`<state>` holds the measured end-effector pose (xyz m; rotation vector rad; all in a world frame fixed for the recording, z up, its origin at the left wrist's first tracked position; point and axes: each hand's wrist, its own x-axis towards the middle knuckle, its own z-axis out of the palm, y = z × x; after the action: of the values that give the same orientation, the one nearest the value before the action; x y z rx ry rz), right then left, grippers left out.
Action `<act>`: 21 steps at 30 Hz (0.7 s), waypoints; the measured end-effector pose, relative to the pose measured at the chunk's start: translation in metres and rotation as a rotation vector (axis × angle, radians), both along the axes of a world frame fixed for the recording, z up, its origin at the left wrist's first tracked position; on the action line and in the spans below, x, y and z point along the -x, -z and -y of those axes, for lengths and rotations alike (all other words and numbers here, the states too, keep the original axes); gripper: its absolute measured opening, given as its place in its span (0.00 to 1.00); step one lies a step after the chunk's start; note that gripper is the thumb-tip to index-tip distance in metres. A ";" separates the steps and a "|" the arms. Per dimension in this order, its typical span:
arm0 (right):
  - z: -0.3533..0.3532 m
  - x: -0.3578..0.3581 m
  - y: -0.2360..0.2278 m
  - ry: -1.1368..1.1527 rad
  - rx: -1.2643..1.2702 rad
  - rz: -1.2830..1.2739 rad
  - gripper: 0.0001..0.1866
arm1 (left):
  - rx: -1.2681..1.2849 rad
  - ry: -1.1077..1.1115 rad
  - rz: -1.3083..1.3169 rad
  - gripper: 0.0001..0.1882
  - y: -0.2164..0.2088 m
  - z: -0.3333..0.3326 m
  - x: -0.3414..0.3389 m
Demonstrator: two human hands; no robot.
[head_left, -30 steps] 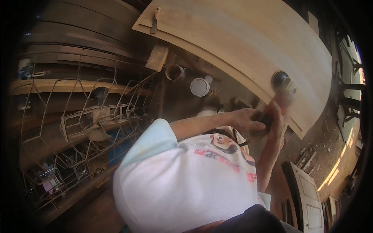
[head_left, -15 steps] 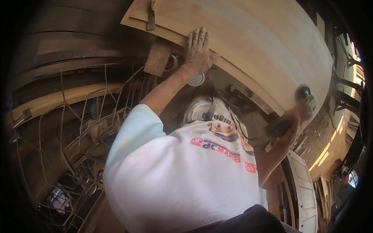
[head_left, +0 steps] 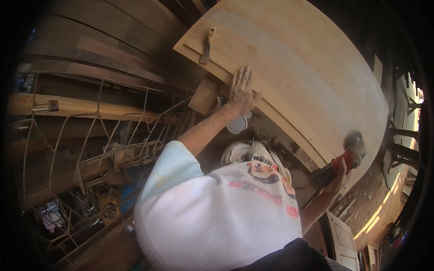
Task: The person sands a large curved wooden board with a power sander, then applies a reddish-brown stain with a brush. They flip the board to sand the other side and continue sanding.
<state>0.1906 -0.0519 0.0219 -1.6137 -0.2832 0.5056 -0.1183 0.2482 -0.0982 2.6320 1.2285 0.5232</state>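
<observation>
The wooden panel [head_left: 307, 77] is lying broad and pale across the desk, filling the upper right of the head view, its near edge curving from the upper centre down toward the lower right. I am pressing my left hand [head_left: 241, 89] flat on that near edge, fingers spread, the grip released and simply bearing down on the wood. My right hand [head_left: 337, 178] is clenching the red-bodied angle grinder [head_left: 348, 156], its round head resting at the panel's lower right edge, well apart from the left hand. Whether the disc is actually touching the wood I cannot tell from this angle.

To my judgement, doing this pass well is calling for a firm, steady weight from the left palm so the sheet is not shifting, and a light, even travel of the grinder along the edge rather than dwelling in one spot, which could be gouging the thin wood. Keeping the disc flat to the surface and the left fingers clear of its path is mattering most.

A putty knife [head_left: 206, 47] is lying on the panel's far left corner. A small white cup [head_left: 238, 123] is sitting just below the left wrist, and a bent wire rack [head_left: 108, 149] is standing off to the left beside stacked planks [head_left: 90, 49].
</observation>
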 end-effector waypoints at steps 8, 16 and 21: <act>0.001 -0.029 -0.019 -0.059 0.011 0.056 0.24 | 0.017 0.038 -0.017 0.46 0.007 0.034 -0.020; 0.014 -0.038 -0.026 -0.175 0.059 0.004 0.25 | 0.002 -0.178 -0.003 0.45 0.008 0.014 -0.014; 0.005 -0.035 -0.019 -0.235 0.076 0.013 0.24 | -0.002 -0.165 -0.022 0.45 0.005 0.030 -0.010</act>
<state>0.2256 -0.0569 0.0412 -1.6675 -0.4722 0.6924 -0.1085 0.2187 -0.1035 2.5582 1.4604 0.5238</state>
